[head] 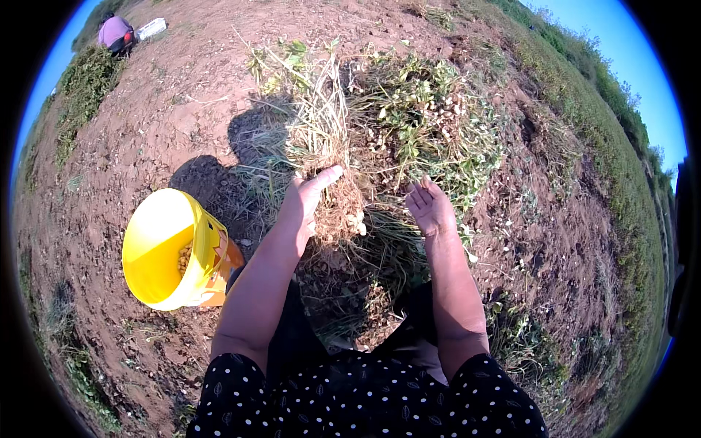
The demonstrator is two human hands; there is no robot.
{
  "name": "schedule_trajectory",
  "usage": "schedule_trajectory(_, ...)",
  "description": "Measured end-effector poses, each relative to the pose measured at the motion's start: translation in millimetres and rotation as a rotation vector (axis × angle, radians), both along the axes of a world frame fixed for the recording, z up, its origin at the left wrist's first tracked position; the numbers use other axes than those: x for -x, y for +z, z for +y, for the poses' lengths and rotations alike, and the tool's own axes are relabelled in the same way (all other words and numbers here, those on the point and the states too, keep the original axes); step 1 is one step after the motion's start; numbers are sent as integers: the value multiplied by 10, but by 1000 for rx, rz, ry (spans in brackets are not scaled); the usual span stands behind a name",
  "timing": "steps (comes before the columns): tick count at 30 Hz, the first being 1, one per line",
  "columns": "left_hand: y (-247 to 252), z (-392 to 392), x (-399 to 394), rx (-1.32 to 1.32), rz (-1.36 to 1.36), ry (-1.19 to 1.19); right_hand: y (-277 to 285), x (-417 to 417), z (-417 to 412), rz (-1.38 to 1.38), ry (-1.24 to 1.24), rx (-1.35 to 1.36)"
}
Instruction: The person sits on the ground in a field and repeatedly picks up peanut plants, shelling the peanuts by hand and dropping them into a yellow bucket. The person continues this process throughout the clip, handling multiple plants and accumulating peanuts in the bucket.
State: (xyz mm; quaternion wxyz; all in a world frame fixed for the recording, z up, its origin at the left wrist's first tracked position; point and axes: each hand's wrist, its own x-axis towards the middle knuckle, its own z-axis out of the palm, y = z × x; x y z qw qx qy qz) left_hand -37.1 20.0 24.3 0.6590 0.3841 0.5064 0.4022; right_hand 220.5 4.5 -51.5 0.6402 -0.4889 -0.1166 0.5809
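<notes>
A bundle of pulled peanut plants is gripped by my left hand near its root end. Fine brown roots and a few pale peanut pods hang at the near end, while the stems and leaves point away from me. To the right of the roots, my right hand is raised with its fingers loosely curled and nothing visible in it. Beyond that hand lies a heap of peanut plants with clusters of pods among the leaves. A yellow plastic bucket stands at my left, with some peanuts inside.
Reddish-brown soil with scattered dry leaves surrounds me. At the far left another person crouches beside a white crate, near a pile of green plants. A strip of grass and bushes runs along the right.
</notes>
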Motion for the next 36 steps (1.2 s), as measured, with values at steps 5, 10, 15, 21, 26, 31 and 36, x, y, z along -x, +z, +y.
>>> schedule_trajectory(5, -330, 330, 422, 136, 179, 139, 150, 316, -195, -111, 437, -78)
schedule_trajectory(10, -550, 103, 119, 9, 140, -132, 184, 754, -236, -280, 825, -71)
schedule_trajectory(15, -462, -135, -132, -25, -104, -572, 312, 834, -257, -329, 822, -60)
schedule_trajectory(21, -424, -110, -221, 111, -257, -619, -48, 957, -203, -519, 752, -209)
schedule_trajectory(26, -409, -154, -102, 94, -209, -601, -75, 928, -175, -418, 636, -154)
schedule_trajectory(31, -37, -179, 33, -54, -291, -610, 34, 705, -29, -21, 413, -6)
schedule_trajectory(36, -45, -81, 190, -293, -399, -168, 513, 606, -106, 465, 468, -337)
